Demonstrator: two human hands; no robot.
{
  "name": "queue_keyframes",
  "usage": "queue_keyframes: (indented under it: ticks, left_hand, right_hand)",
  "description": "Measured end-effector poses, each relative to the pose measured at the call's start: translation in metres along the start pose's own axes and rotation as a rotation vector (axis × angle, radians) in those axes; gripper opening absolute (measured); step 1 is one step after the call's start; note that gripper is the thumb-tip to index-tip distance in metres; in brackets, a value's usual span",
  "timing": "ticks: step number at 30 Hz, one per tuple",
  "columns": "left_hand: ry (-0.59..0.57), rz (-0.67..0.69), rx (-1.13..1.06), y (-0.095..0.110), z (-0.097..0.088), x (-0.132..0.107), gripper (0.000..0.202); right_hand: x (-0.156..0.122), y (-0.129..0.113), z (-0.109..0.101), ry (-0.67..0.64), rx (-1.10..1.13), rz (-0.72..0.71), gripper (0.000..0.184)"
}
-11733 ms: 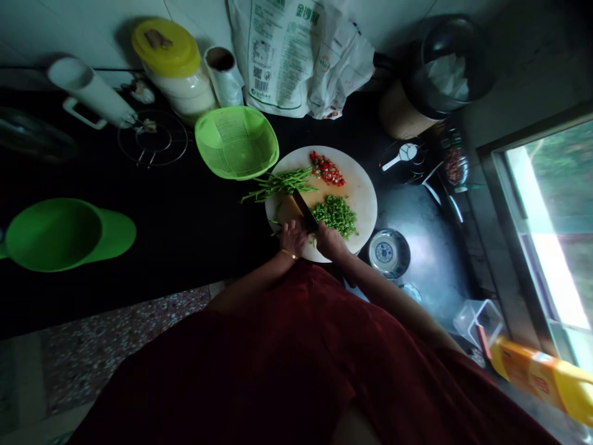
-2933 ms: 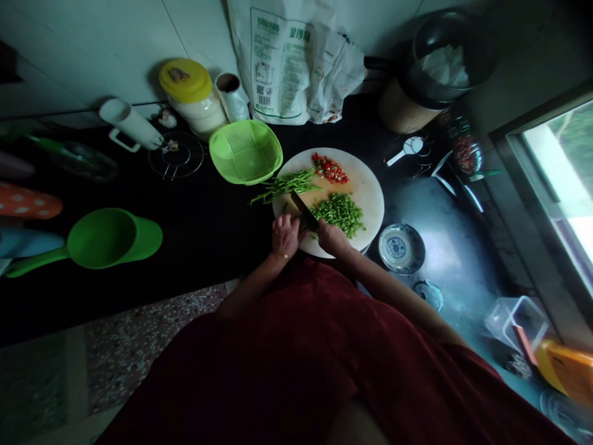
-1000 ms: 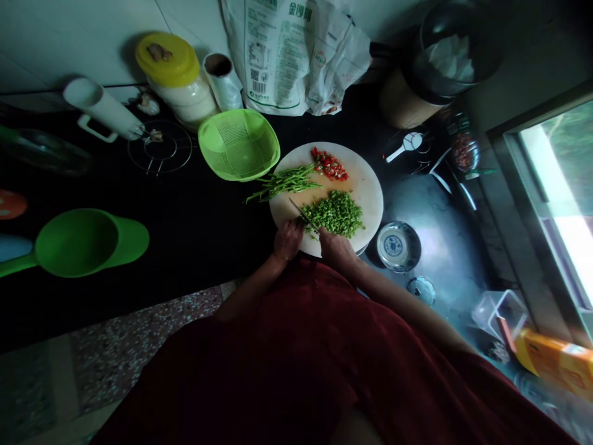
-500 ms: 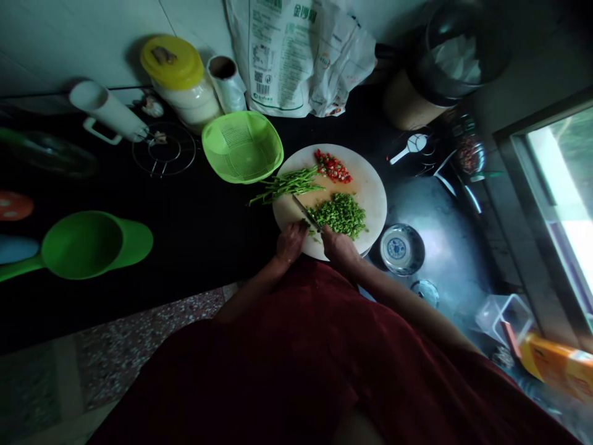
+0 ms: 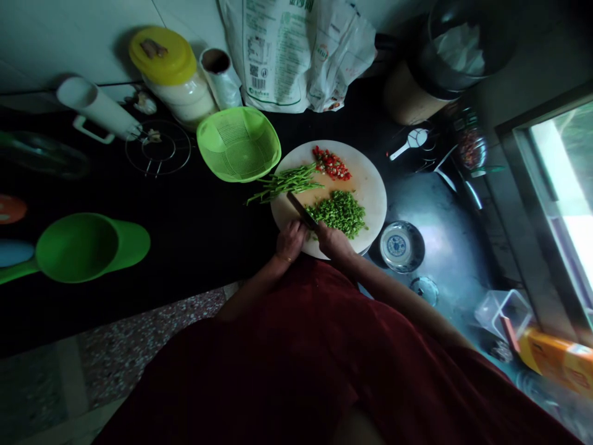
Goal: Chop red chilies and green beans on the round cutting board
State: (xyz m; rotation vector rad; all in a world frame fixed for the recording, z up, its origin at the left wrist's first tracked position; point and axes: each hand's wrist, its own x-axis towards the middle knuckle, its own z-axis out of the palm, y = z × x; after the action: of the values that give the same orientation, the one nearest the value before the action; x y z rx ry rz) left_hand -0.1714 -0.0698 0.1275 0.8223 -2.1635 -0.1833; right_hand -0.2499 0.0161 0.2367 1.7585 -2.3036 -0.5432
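Note:
My right hand (image 5: 334, 242) is wrapped round the handle of a knife (image 5: 302, 210), whose blade slants up and left over the round white cutting board (image 5: 375, 198). Just left of the blade, my left hand (image 5: 291, 241) has its fingers curled on the board's near edge, closed on green stalks that are mostly hidden. Finely chopped green pieces (image 5: 341, 214) lie in a heap right of the knife. Beyond the blade, a bundle of long green stalks (image 5: 290, 182) overhangs the board's left edge. Chopped red chilies (image 5: 332, 164) form a small pile at the back.
A green colander (image 5: 239, 148) stands behind and left of the board, with a yellow-lidded jar (image 5: 167, 62) beyond. The large green scoop (image 5: 76, 247) lies at left. A patterned bowl (image 5: 402, 247) sits right of the board. White bags (image 5: 278, 55) lean on the wall.
The knife blade has tilted and shifted slightly left, and my right hand has moved a little left with it. My left hand stays by the blade. The whole view has shifted slightly.

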Motion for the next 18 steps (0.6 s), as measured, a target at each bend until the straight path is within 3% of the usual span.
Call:
queue_keyframes:
  ticks: [4, 9, 18]
  left_hand:
    - [-0.013, -0.003, 0.03, 0.009, -0.005, 0.01, 0.025]
    - [-0.012, 0.042, 0.017, 0.004, -0.006, 0.004, 0.027]
    - [-0.03, 0.085, 0.007, -0.002, 0.01, -0.003, 0.033]
  right_hand:
    - [-0.014, 0.014, -0.01, 0.042, 0.029, 0.044, 0.03]
    - [-0.027, 0.011, -0.015, 0.0, 0.061, -0.009, 0.028]
    - [0.001, -0.005, 0.002, -0.013, -0.012, -0.023, 0.04]
